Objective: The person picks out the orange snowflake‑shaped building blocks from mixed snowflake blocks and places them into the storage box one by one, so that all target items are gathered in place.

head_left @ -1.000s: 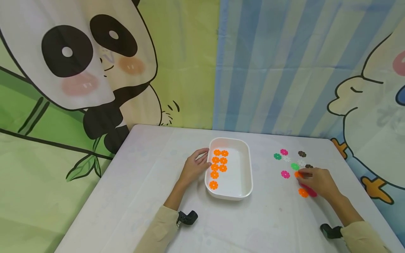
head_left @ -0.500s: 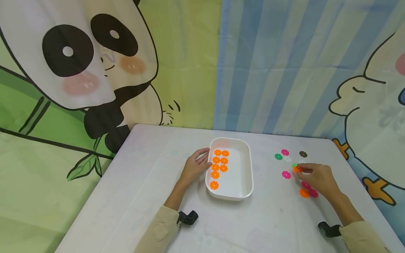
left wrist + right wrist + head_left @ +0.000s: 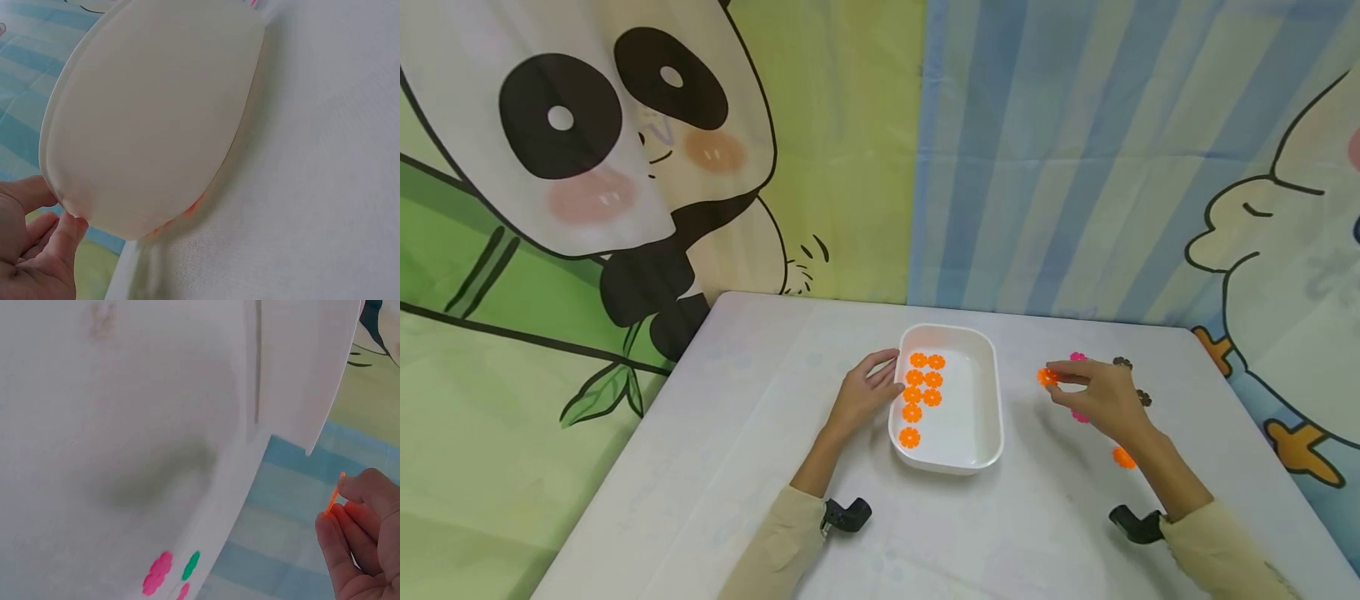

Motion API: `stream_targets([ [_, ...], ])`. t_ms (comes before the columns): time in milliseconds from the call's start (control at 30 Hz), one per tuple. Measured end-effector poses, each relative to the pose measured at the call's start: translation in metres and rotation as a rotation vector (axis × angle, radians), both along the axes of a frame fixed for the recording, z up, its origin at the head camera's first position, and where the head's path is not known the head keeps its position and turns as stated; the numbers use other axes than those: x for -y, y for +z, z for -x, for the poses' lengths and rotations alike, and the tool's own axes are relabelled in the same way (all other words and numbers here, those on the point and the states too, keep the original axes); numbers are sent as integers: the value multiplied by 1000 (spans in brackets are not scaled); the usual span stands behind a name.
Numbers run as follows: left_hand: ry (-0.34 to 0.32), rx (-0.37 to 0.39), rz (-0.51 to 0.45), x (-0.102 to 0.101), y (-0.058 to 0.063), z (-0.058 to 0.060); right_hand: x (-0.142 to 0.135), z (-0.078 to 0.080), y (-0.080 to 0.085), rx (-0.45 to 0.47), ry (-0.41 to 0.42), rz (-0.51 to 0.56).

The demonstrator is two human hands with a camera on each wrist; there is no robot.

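My right hand pinches an orange flower-shaped building disc between thumb and fingertips, raised above the table just right of the tray. In the right wrist view that same disc shows edge-on. My left hand grips the left side of a white rectangular tray, thumb and fingers at its rim, as the left wrist view also shows. Inside, several orange discs lie in two columns along the tray's left side. Under my right hand, loose discs on the table are partly hidden.
A loose orange disc and a dark brown disc lie near my right forearm. Pink and green discs show in the right wrist view. A printed curtain hangs behind the white table.
My right hand has picked up the orange disc from among the loose ones and moved left and away from me, toward the tray. The left hand and tray stay in place.
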State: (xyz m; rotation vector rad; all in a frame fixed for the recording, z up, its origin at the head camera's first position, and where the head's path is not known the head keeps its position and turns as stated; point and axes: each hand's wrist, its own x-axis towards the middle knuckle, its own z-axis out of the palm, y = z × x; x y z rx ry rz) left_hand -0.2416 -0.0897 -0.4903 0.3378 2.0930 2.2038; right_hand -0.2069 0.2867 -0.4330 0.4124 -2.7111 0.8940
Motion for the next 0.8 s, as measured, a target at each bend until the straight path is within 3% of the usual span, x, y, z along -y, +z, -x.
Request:
stream_targets([
  [233,8,3,17,1,1,0,44,7,8,-45,92,54],
  [467,14,5,38,2,1,0,83,9,10,40,129,81],
  [800,15,-10,19,0,1,0,123,11,-4,111,187,136],
])
